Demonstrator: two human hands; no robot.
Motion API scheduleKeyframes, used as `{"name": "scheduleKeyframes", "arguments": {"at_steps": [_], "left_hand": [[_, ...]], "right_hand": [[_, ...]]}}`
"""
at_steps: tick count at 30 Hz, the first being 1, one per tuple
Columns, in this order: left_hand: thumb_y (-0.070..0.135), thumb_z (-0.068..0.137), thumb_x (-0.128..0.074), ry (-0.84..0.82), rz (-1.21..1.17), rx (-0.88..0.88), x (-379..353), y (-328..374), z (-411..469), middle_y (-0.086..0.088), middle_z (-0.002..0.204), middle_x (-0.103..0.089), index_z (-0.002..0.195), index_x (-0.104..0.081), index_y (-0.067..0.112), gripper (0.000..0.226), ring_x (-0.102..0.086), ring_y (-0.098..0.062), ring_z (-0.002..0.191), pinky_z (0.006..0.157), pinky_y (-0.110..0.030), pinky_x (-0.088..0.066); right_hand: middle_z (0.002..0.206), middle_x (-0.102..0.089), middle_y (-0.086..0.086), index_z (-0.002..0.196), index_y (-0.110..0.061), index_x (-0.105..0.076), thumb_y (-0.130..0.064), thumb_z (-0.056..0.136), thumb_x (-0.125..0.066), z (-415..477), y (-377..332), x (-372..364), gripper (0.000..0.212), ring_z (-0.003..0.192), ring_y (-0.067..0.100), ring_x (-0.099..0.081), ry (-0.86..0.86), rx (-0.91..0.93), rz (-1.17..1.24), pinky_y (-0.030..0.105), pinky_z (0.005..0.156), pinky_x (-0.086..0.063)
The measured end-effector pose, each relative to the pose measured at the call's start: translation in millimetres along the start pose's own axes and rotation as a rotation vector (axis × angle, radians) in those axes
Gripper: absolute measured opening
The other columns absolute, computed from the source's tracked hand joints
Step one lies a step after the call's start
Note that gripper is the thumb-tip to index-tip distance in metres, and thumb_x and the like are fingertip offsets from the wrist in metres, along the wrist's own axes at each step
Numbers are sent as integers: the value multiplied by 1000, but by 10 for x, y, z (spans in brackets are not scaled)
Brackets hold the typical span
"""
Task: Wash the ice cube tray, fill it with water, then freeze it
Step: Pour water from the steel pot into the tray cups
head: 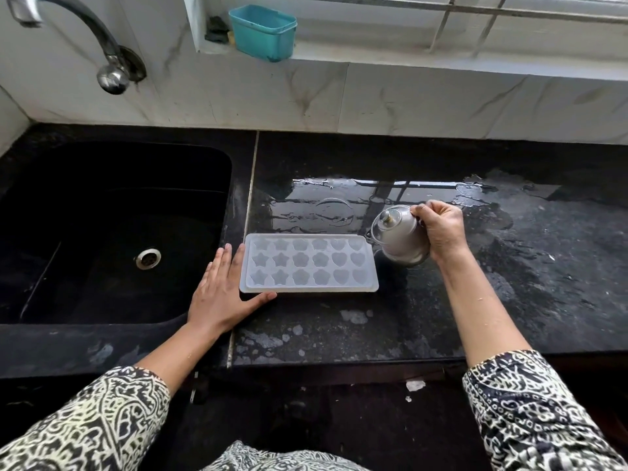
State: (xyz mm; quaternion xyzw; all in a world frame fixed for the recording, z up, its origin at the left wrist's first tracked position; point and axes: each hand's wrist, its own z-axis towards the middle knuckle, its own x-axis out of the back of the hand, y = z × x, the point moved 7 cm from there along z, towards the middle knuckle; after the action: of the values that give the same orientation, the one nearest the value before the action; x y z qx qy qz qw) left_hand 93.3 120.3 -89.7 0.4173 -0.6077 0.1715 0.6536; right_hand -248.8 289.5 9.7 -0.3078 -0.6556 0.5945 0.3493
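Note:
A translucent white ice cube tray (308,263) with star, flower and heart moulds lies flat on the black counter, just right of the sink. My left hand (224,294) rests flat against the tray's left end, fingers spread, thumb along its front edge. My right hand (441,232) grips the handle of a small steel kettle (397,234) with a glass lid. The kettle is tilted toward the tray's right end, its spout close to the tray's far right corner.
The black sink (112,229) with a steel drain lies to the left, with a chrome tap (112,68) above it. Water is pooled on the counter (509,266) behind the tray. A teal tub (263,32) sits on the window sill.

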Motion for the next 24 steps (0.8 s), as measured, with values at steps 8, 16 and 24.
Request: {"name": "scheduleKeyframes", "arguments": {"at_steps": [8, 16, 24], "left_hand": [[96, 58, -20, 5, -7, 3, -8, 1, -4, -3, 161, 11, 151, 15, 25, 122, 15, -12, 146, 119, -33, 6], [96, 59, -21, 2, -5, 7, -13, -6, 1, -1, 161, 12, 152, 14, 26, 121, 16, -11, 146, 119, -33, 6], [96, 61, -22, 17, 2, -1, -13, -8, 13, -3, 161, 8, 153, 10, 24, 121, 13, -13, 147, 121, -35, 2]], "right_hand": [[57, -44, 3, 51, -20, -39, -9, 79, -64, -25, -38, 12, 39, 53, 12, -39, 5, 10, -80, 24, 52, -37], [49, -42, -6, 51, -19, -39, -7, 81, -64, -23, -39, -22, 41, 46, 7, -38, -12, 17, -76, 20, 48, -38], [39, -40, -16, 51, -17, -37, -3, 83, -62, -24, -16, -29, 42, 38, 0, -36, -10, 23, -77, 15, 43, -36]]}}
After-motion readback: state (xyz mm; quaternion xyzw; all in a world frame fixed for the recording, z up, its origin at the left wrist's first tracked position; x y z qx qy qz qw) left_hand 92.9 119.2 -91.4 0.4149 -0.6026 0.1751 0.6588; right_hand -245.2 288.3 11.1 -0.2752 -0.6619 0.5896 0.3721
